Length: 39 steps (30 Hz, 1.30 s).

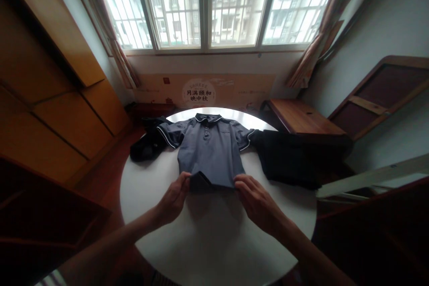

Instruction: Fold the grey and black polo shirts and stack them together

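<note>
1. Windows (204,6) fitted with metal bars are set across the far wall, and apartment blocks (228,0) are seen through them. Beige curtains (308,49) are gathered at both sides.
2. Wooden cabinetry (56,89) is ranged along the left side of the room. On the right, a low wooden bench (301,116) is placed beside a dark-panelled wooden frame (378,94), which is tilted against the wall.
3. Below the sill, a beige printed panel (204,91) is mounted. The Chinese words "月满颐和 映中秋" can be read inside its pale circle, but the smaller print is too blurred to read.
4. A round white desk (214,250) is placed at the centre, over a red-brown floor (110,152).
5. On the desk, a grey-blue polo shirt (209,152) is laid flat, front upward, with its dark collar toward the windows and its white-striped sleeves spread. One lower corner of its hem (200,182) is turned up, so that a darker surface is shown.
6. A heaped black garment (288,156) is touching the sleeve on the right, and a dark cloth bundle (149,140) is lying against the sleeve on the left.
7. The turned-up hem is pinched by the left hand (172,199). The opposite end of the hem is touched by the fingers of the right hand (258,201), though a grip there cannot be confirmed.
</note>
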Available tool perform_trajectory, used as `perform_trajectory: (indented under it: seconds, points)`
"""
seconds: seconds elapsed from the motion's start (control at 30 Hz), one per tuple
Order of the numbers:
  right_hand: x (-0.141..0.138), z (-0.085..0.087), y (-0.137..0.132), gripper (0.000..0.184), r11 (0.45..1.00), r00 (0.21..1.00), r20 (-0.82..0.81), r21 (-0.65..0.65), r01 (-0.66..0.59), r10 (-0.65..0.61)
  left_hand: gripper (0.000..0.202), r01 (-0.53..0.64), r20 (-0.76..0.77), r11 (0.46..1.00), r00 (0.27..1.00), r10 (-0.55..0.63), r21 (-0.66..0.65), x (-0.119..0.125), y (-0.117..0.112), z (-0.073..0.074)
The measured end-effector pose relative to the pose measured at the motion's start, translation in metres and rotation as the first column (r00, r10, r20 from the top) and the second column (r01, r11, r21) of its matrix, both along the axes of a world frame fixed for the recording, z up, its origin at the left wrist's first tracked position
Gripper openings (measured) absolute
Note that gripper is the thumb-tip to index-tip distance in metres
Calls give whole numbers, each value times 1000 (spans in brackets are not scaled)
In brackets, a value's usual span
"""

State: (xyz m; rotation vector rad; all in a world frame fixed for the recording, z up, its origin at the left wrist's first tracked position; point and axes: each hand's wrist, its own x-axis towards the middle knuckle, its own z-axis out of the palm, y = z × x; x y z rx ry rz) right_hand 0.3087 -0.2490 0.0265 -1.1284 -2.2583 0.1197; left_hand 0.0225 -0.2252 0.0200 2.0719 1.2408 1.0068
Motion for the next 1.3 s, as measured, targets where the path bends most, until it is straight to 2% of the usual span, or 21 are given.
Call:
perform_trajectory:
  seconds: [0.07,0.17,0.27,0.33,0.37,0.43,0.5,0.57,0.67,0.8,0.9,0.97,1.0,1.07,1.13,1.17,1.23,1.3]
  points:
    - [-1,2,-1,15,1000,987,-162,-16,-7,4,36,-30,47,997,998,34,-76,-4,2,1]
    - [-7,-3,3,17,995,974,-226,-102,12,-34,38,13,72,997,997,-7,-77,-1,4,4]
    - [-14,-7,12,12,989,989,-147,-144,-21,0,37,62,11,997,998,-62,-41,8,6,13]
    - [-14,-5,15,32,990,997,-46,-123,-66,61,31,112,-50,993,992,-113,-21,11,6,22]
    - [-13,-2,16,38,990,996,6,-111,-86,88,26,145,-73,989,987,-146,-21,10,6,27]
    - [-7,5,14,37,990,990,82,-99,-103,111,15,217,-104,975,970,-221,-41,3,5,37]
    - [1,12,8,38,990,989,110,-108,-91,103,24,263,-150,963,951,-269,-60,-8,2,44]
    - [11,16,1,37,990,991,107,-121,-72,85,29,252,-196,967,947,-256,-44,-20,-3,47]
    - [24,19,-7,34,989,995,75,-136,-58,68,25,181,-202,983,964,-172,25,-29,-11,44]
    - [27,22,-8,34,989,997,-75,-142,-32,22,30,132,-173,987,978,-115,90,-26,-16,41]
    - [17,26,-4,34,993,989,-139,-116,28,-44,24,157,-182,983,973,-138,97,-16,-15,43]
    - [5,31,-3,34,994,993,-84,-70,82,-87,15,177,-196,980,968,-157,88,-9,-12,43]
    - [-4,34,-3,34,995,995,-46,-49,84,-86,17,184,-197,979,967,-164,86,-5,-10,43]
    - [-22,40,-7,44,999,1000,9,-51,9,-8,26,200,-185,975,966,-180,97,1,-6,41]
    - [-42,43,-9,59,987,991,8,-92,-129,131,28,239,-163,963,962,-217,128,5,-4,40]
    - [-51,43,-10,60,978,984,-1,-111,-177,178,27,272,-156,951,956,-249,148,6,-4,40]
    - [-64,41,-7,48,974,982,1,-129,-187,189,22,349,-156,920,933,-324,177,6,-5,42]
    - [-68,39,0,38,980,989,30,-139,-142,148,20,398,-176,902,913,-369,170,4,-6,47]
